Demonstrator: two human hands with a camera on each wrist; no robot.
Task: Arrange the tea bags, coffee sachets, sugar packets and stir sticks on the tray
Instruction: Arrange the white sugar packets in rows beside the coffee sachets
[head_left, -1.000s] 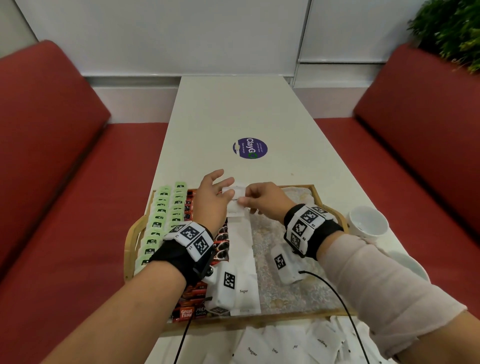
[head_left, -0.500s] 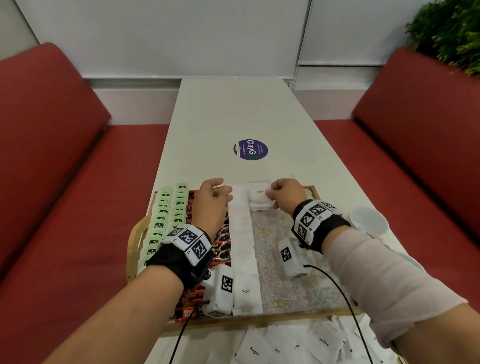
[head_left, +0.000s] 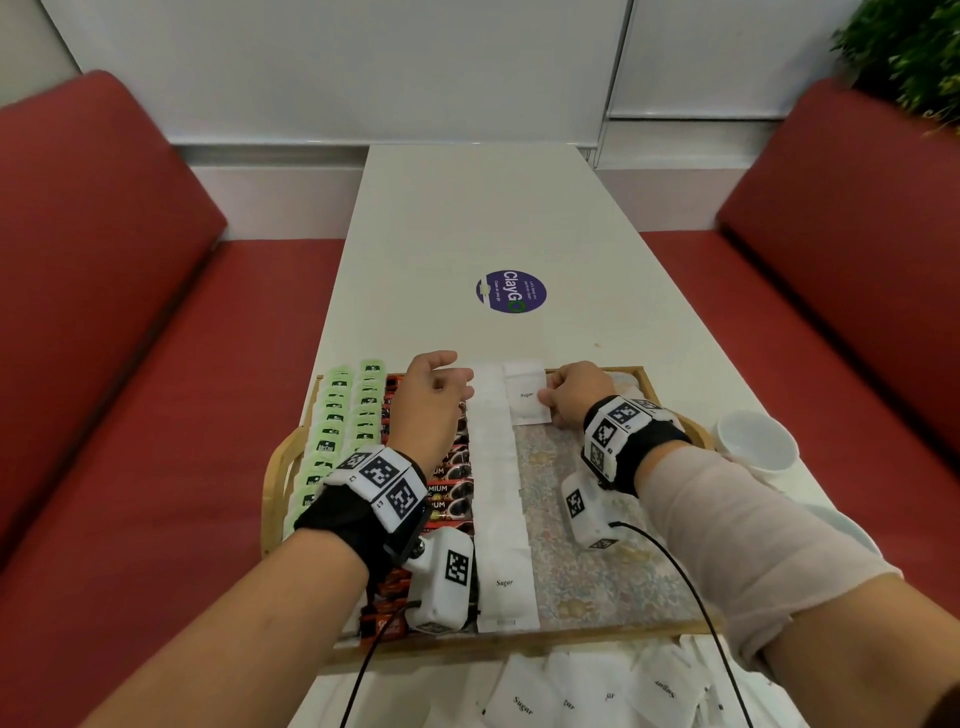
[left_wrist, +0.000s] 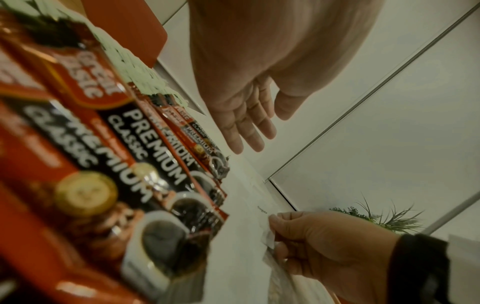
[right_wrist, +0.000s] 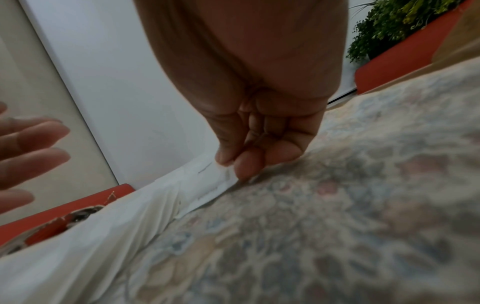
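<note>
From the head camera the right hand (head_left: 576, 392) sat at the far end of the tray (head_left: 278, 470), pinching a sugar packet (head_left: 525, 397) that lay beside the white sugar row (head_left: 498, 493) — the right wrist view showed thumb and forefinger nipping its near corner low over the patterned liner, though blur hid whether it lay flat. The left hand (head_left: 434, 405) hovered above the coffee sachets (left_wrist: 145, 131), and only the left wrist view showed its fingers straight and holding nothing — green tea bags (head_left: 337, 431) lined the left edge.
</note>
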